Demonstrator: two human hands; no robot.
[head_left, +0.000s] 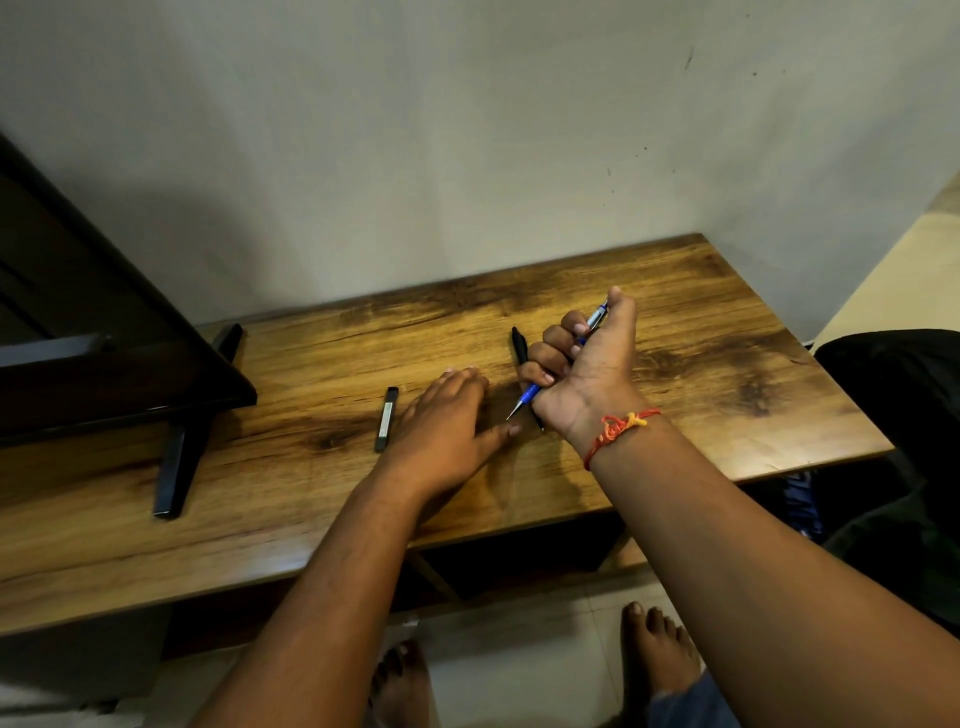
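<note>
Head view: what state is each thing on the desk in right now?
mechanical pencil: gripped in a fist, tip pointing down, thumb at its top end.
right hand: curled round the mechanical pencil.
left hand: flat, fingers straight, on the desk.
lead case: lying flat.
black pen: lying on the desk.

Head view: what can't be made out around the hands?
All from the head view.
Hidden: mid-barrel of the mechanical pencil, inside the right hand's curled fingers.
Hidden: most of the black pen, behind that hand.
Too small: label print on the black case.
Hidden: whatever lies under the left hand, flat on the table.
Cut off: dark screen, by the left edge.
</note>
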